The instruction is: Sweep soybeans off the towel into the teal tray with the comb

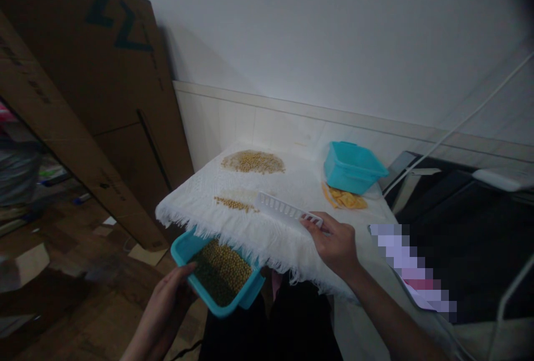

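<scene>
Left hand (pixel 164 305): lowest in view, fingers curled round the near left corner of a teal tray (pixel 183 250), thumb on its rim. It holds the tray below the table edge, partly tucked under the cloth fringe.

Tray contents: a layer of tan beans (pixel 221 272) covering the bottom.

Right hand (pixel 336 245): closed on the near end of a white comb (pixel 283 211), knuckles up. The comb lies flat on the cloth, with its far end just beside a short row of beans.

White fringed cloth (pixel 250 233): covers the table top, fringe hanging over the near edge above the tray.

Short row of beans (pixel 234 203): on the cloth, left of the comb.

Yellow packet (pixel 345 199): right side of the table, partly under a teal tub (pixel 352 167).

Large bean pile (pixel 253 162): at the far edge of the cloth, near the wall.

Cardboard box (pixel 104 83): leaning at far left.
</scene>
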Tool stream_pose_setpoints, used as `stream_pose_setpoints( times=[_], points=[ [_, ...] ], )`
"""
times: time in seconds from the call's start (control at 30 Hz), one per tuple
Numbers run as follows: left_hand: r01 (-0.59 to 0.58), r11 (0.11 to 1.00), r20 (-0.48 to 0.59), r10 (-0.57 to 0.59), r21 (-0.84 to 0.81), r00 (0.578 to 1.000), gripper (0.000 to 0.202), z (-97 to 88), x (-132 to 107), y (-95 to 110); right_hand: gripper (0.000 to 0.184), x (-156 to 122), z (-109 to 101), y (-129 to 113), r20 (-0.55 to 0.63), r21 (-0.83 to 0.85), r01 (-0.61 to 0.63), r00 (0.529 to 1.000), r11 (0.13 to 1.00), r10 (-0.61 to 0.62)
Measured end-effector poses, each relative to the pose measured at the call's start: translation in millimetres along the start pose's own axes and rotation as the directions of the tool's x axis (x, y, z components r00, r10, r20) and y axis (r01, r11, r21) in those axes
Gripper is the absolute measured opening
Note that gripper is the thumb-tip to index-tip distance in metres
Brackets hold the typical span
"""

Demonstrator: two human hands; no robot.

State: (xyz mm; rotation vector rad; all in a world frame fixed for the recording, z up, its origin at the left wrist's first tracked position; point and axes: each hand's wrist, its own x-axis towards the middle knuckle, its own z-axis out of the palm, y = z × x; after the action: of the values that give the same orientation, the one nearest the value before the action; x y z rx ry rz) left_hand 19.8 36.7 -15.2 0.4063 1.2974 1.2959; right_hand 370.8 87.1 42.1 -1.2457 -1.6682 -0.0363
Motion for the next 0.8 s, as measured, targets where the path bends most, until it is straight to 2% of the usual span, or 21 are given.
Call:
stream_pose_setpoints(
  times=[0.5,0.67,0.8],
  points=[
    [-0.006,1.000,0.050,0.005,0.020,0.999,0.035,-0.8,-2.1,1.2,0.024,5.9,4.8,-9.1,0.056,0.071,0.001,0.998,0.998,-0.005],
    [0.002,1.000,0.018,-0.002,0.010,1.000,0.033,-3.0,-0.4,2.9,0.023,11.2,11.8,-10.5,0.068,0.116,0.013,0.997,0.993,-0.021],
    [0.028,1.000,0.053,-0.029,0.013,0.998,0.034,-6.8,3.0,2.4,0.024,15.0,15.5,-15.6,0.106,0.151,0.024,0.994,0.988,-0.040]
  ],
)
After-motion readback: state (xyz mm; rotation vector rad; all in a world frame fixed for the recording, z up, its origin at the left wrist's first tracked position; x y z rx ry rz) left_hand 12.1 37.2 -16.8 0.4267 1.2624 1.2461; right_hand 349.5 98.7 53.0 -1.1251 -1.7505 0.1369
